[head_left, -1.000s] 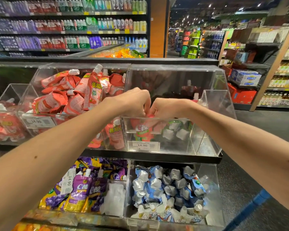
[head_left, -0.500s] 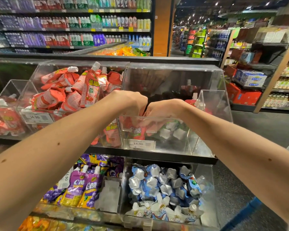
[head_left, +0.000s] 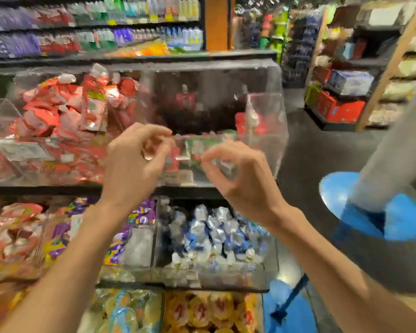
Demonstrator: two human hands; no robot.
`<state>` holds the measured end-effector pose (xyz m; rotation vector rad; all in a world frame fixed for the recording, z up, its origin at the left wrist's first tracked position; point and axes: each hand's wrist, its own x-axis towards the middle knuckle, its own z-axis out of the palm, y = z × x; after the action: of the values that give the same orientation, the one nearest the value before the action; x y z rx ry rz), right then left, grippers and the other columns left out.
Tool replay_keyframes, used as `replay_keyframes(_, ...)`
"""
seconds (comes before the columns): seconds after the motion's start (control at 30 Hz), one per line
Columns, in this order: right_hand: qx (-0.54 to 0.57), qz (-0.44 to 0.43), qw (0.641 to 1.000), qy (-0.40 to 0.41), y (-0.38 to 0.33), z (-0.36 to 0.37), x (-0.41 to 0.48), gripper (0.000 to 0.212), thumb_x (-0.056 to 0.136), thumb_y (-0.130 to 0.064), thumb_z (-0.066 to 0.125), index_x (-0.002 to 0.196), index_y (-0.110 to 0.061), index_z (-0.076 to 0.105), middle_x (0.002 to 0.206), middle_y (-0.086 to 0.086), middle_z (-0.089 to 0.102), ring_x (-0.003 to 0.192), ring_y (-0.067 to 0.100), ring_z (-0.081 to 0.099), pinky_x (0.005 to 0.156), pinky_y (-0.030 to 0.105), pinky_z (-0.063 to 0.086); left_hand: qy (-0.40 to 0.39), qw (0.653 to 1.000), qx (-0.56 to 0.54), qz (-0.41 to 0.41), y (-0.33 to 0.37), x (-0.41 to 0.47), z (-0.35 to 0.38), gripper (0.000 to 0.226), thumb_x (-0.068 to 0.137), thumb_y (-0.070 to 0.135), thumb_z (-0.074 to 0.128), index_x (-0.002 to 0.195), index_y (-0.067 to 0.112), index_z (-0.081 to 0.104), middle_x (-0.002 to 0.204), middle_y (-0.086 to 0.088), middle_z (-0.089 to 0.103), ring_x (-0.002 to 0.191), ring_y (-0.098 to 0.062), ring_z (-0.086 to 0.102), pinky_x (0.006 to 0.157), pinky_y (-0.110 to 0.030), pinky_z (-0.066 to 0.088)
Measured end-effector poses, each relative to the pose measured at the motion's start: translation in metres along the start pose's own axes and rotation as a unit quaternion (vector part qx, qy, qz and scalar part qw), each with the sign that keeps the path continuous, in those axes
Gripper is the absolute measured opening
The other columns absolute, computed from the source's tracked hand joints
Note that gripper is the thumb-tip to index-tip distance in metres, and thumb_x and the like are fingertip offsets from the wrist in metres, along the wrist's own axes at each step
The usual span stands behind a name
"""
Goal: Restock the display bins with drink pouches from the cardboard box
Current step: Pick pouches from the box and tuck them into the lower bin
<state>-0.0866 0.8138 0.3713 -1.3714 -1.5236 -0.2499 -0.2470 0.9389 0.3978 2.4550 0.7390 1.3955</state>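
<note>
The picture is blurred by motion. My left hand and my right hand hover in front of the clear upper right bin, fingers loosely curled and holding nothing. A few red and green pouches lie low in that bin. The bin to its left is heaped with red pouches. Below are purple pouches and blue-silver pouches. The cardboard box is out of view.
Yellow and orange packs fill the bottom tier. A blue object and a grey sleeve or leg sit at the right. Shelves of bottles stand behind; an aisle with dark floor opens to the right.
Both hands have pulled back out of the upper right bin toward me and moved apart, their fingers loosening. The camera has dipped down and swung, blurring the view.
</note>
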Motion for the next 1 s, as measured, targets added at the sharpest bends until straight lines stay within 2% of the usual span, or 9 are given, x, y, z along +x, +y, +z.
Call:
replay_keyframes(0.13,0.017,0.222,0.974,0.031,-0.004,-0.015,-0.141,0.008,0.088,-0.018,0.069,0.091,-0.012,0.073,0.088,-0.011,0.07,0.081,0.002,0.067,0.073,0.02,0.055,-0.1,0.98,-0.168,-0.033,0.03,-0.088,0.055,0.004,0.092,0.022,0.071,0.095,0.02,0.071,0.078,0.01,0.064,0.067,-0.004,0.057,0.066,-0.014,0.041)
replay_keyframes(0.27,-0.042,0.491,0.86,0.131,-0.027,-0.055,-0.295,0.007,0.084,-0.02,0.073,0.089,-0.025,0.074,0.074,-0.026,0.067,0.071,-0.013,0.062,0.067,0.005,0.045,-0.293,0.912,-0.286,0.007,0.094,-0.178,0.143,0.013,0.085,0.021,0.068,0.097,0.015,0.072,0.086,0.006,0.069,0.072,0.003,0.059,0.068,-0.006,0.042)
replay_keyframes(0.37,-0.099,0.61,0.767,0.173,-0.061,-0.103,-0.385,0.01,0.089,-0.012,0.072,0.086,-0.022,0.073,0.072,-0.021,0.066,0.068,-0.011,0.06,0.065,0.006,0.041,-0.454,0.831,-0.317,0.055,0.165,-0.241,0.198,0.022,0.083,0.026,0.066,0.1,0.015,0.073,0.088,0.001,0.07,0.074,-0.005,0.062,0.069,-0.018,0.049)
replay_keyframes(0.47,-0.12,0.685,0.68,0.23,-0.081,-0.146,-0.458,0.013,0.094,-0.018,0.066,0.09,-0.03,0.07,0.088,-0.017,0.07,0.081,-0.002,0.064,0.072,0.015,0.047,-0.558,0.753,-0.32,0.139,0.239,-0.3,0.242,0.042,0.084,0.038,0.054,0.102,0.004,0.072,0.098,-0.012,0.072,0.089,-0.021,0.066,0.082,-0.031,0.048)
replay_keyframes(0.57,-0.147,0.726,0.611,0.279,-0.086,-0.182,-0.519,0.009,0.096,-0.021,0.063,0.096,-0.024,0.072,0.093,-0.018,0.068,0.09,0.003,0.063,0.079,0.021,0.049,-0.656,0.676,-0.263,0.209,0.302,-0.347,0.275,0.026,0.094,0.023,0.062,0.115,0.01,0.068,0.112,-0.009,0.07,0.107,-0.025,0.062,0.089,-0.034,0.047)
replay_keyframes(0.67,-0.145,0.757,0.564,0.297,-0.075,-0.212,-0.572,0.007,0.096,-0.019,0.063,0.095,-0.023,0.069,0.091,-0.024,0.061,0.083,-0.005,0.056,0.068,0.006,0.042,-0.698,0.639,-0.223,0.233,0.339,-0.393,0.326,0.023,0.091,0.018,0.063,0.113,0.013,0.069,0.108,-0.009,0.07,0.105,-0.028,0.061,0.087,-0.036,0.045)
replay_keyframes(0.73,-0.126,0.783,0.531,0.297,-0.058,-0.229,-0.609,0.007,0.095,-0.017,0.064,0.098,-0.017,0.07,0.093,-0.016,0.064,0.084,-0.001,0.059,0.066,0.005,0.041,-0.721,0.624,-0.182,0.24,0.355,-0.42,0.365,0.026,0.088,0.023,0.061,0.11,0.013,0.07,0.106,-0.01,0.071,0.105,-0.033,0.062,0.086,-0.037,0.044)
replay_keyframes(0.87,-0.073,0.833,0.481,0.262,-0.008,-0.244,-0.674,0.004,0.091,-0.015,0.068,0.092,-0.019,0.068,0.09,-0.002,0.068,0.088,0.018,0.065,0.081,0.029,0.05,-0.77,0.61,-0.096,0.161,0.379,-0.461,0.428,0.029,0.088,0.02,0.066,0.115,0.012,0.069,0.113,-0.013,0.071,0.111,-0.032,0.063,0.088,-0.037,0.047)
replay_keyframes(1.0,0.029,0.88,0.414,0.23,0.052,-0.245,-0.72,0.017,0.088,-0.019,0.068,0.099,-0.025,0.058,0.097,-0.001,0.066,0.097,0.022,0.064,0.09,0.038,0.052,-0.798,0.601,-0.033,0.007,0.38,-0.501,0.487,0.047,0.089,0.025,0.071,0.131,0.01,0.059,0.126,-0.01,0.066,0.118,-0.027,0.06,0.094,-0.034,0.045)
